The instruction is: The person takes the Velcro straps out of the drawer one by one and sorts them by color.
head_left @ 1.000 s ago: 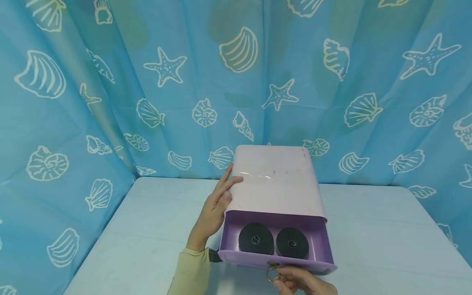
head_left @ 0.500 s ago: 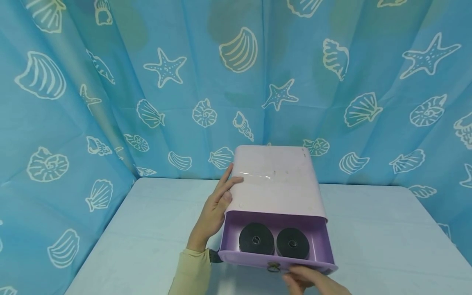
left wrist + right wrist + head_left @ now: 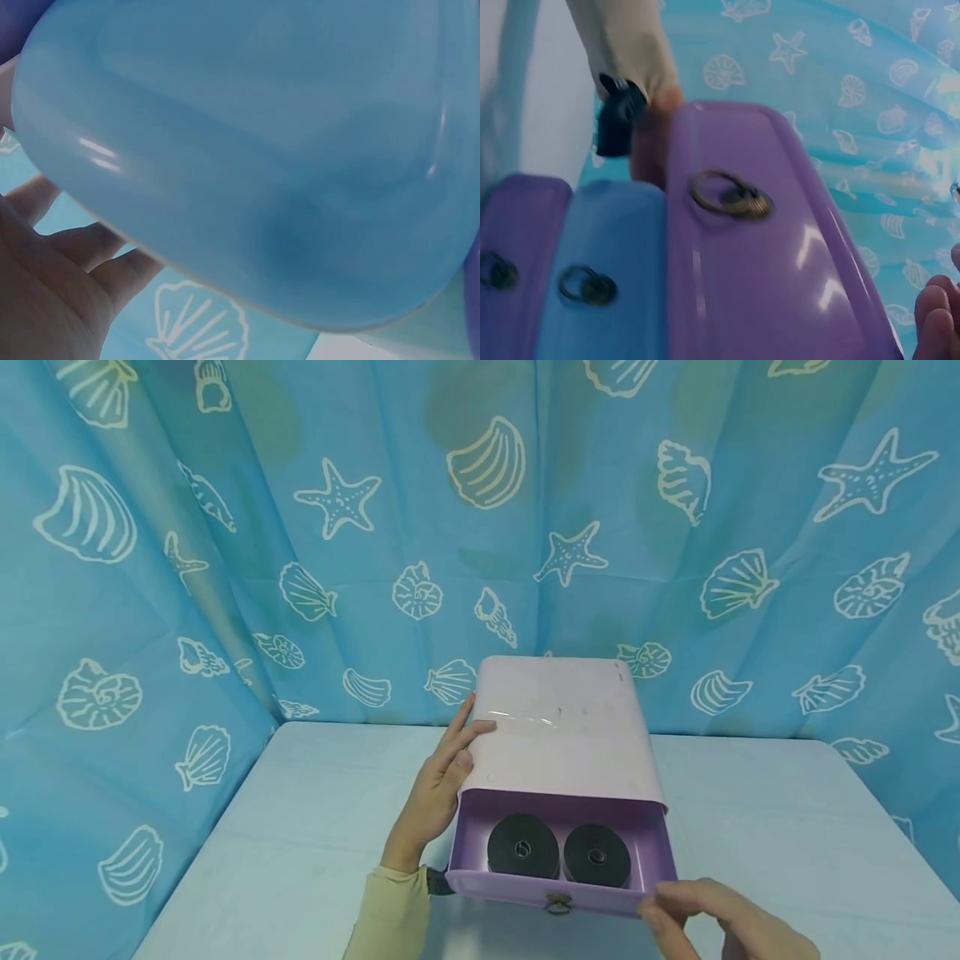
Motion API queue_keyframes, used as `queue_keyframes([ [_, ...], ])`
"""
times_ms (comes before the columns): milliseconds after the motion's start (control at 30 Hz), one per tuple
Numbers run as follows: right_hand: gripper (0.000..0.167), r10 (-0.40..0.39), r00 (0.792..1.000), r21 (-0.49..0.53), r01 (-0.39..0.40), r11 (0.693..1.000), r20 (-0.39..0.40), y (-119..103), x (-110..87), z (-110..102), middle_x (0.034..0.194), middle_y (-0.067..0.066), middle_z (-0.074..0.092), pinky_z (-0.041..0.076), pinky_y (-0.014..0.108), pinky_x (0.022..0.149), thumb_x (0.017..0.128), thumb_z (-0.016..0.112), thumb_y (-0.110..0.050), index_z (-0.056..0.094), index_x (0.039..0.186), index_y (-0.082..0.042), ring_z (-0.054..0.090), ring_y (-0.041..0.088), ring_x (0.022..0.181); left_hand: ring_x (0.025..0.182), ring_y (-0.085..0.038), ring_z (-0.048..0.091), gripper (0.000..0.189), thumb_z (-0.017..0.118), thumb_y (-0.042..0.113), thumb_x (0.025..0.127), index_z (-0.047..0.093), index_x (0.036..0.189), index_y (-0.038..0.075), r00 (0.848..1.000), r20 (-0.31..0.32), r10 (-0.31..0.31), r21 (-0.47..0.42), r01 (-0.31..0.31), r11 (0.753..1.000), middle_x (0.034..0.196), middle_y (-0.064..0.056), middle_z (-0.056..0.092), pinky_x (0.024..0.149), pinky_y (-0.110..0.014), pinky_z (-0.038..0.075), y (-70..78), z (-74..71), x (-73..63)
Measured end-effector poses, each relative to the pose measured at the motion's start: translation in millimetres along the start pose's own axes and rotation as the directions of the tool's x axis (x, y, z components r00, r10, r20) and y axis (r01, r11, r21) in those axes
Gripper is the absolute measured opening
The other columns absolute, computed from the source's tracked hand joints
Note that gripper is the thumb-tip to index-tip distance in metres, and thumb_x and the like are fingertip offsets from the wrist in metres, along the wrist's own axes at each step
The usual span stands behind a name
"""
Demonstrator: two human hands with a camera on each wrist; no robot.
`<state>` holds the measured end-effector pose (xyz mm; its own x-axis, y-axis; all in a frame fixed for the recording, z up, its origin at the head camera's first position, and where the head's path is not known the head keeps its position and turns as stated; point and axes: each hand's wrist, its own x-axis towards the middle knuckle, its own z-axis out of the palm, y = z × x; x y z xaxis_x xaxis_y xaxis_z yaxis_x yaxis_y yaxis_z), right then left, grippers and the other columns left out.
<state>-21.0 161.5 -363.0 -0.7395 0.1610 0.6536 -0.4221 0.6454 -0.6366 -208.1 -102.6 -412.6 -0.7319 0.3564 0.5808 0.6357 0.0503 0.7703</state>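
Note:
A pale pink-topped drawer unit [image 3: 562, 735] stands on the table with its top purple drawer [image 3: 495, 887] pulled out. Inside the drawer two black rolls [image 3: 522, 828] of what looks like tape lie side by side. My left hand [image 3: 431, 797] rests against the unit's left side, fingertips on the top edge. In the left wrist view its spread fingers lie beside a glossy blue surface [image 3: 247, 150]. By the drawer's front right corner is my right hand [image 3: 727, 918], holding nothing, thumb and forefinger bent slightly. A brass ring pull [image 3: 739, 201] hangs on the drawer front.
Below the open drawer are a blue drawer [image 3: 615, 240] and another purple drawer [image 3: 521, 225], both with ring pulls. A blue curtain [image 3: 420, 468] with white shells hangs behind the pale table [image 3: 787, 827].
My right hand has let go of the ring pull and moved right to the drawer's front corner. The ring has dropped against the front. Left hand, drawer and rolls have stayed put.

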Motion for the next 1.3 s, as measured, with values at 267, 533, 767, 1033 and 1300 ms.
queue_keyframes([
  [267, 0.044, -0.024, 0.99, 0.07, 0.015, 0.997, 0.14, 6.3, 36.0, -0.7, 0.087, -0.006, 0.073, 0.05, 0.009, 0.076, 0.065, 0.09, 0.008, 0.075, 0.098, -0.015, 0.062, 0.004, 0.073, 0.154, -0.021, 0.01, 0.042, 0.037, 0.03, 0.111, 0.051, 0.147, 0.013, 1.0, 0.003, -0.006, -0.006, 0.006, 1.0, 0.168, 0.001, 0.014, 0.119, -0.059, 0.017, -0.4, 1.1, -0.2],
  [533, 0.045, -0.079, 0.907, 0.12, 0.032, 0.992, 0.413, 25.6, 60.6, -4.9, 0.103, -0.009, 0.073, 0.053, 0.015, 0.077, 0.075, 0.089, -0.006, 0.073, 0.112, -0.023, 0.066, 0.007, 0.08, 0.154, -0.02, 0.01, 0.041, 0.037, 0.029, 0.111, 0.05, 0.147, 0.013, 1.0, 0.005, -0.009, -0.005, 0.009, 1.0, 0.168, 0.002, 0.014, 0.118, -0.06, 0.017, -0.8, 2.0, 0.7],
  [767, 0.046, -0.137, 0.836, 0.114, 0.09, 0.989, 0.532, 38.8, 75.5, -4.4, 0.114, -0.007, 0.073, 0.054, 0.017, 0.08, 0.078, 0.088, -0.017, 0.071, 0.12, -0.024, 0.069, 0.006, 0.088, 0.154, -0.02, 0.011, 0.043, 0.036, 0.034, 0.111, 0.05, 0.147, 0.015, 1.0, 0.003, -0.002, 0.005, 0.002, 1.0, 0.168, 0.002, 0.014, 0.118, -0.059, 0.019, 0.9, 1.1, 1.3],
  [1033, 0.05, -0.201, 0.659, 0.147, 0.137, 0.98, 0.725, 47.1, 91.5, -5.6, 0.115, -0.004, 0.073, 0.057, 0.024, 0.079, 0.084, 0.083, -0.031, 0.066, 0.13, -0.02, 0.069, 0.005, 0.093, 0.154, -0.021, 0.011, 0.042, 0.037, 0.031, 0.111, 0.05, 0.147, 0.015, 1.0, -0.001, -0.007, 0.004, 0.007, 1.0, 0.168, 0.002, 0.014, 0.118, -0.059, 0.019, 0.7, 0.2, 0.0],
  [1300, 0.059, -0.213, 0.5, 0.15, 0.163, 0.975, 0.84, 54.3, 98.8, -3.7, 0.129, -0.001, 0.066, 0.057, 0.024, 0.08, 0.085, 0.081, -0.026, 0.058, 0.14, -0.024, 0.062, 0.007, 0.102, 0.154, -0.019, 0.011, 0.044, 0.036, 0.035, 0.111, 0.05, 0.147, 0.016, 1.0, 0.0, -0.006, 0.005, 0.006, 1.0, 0.168, 0.003, 0.014, 0.118, -0.057, 0.019, 0.2, -0.3, -0.4],
])
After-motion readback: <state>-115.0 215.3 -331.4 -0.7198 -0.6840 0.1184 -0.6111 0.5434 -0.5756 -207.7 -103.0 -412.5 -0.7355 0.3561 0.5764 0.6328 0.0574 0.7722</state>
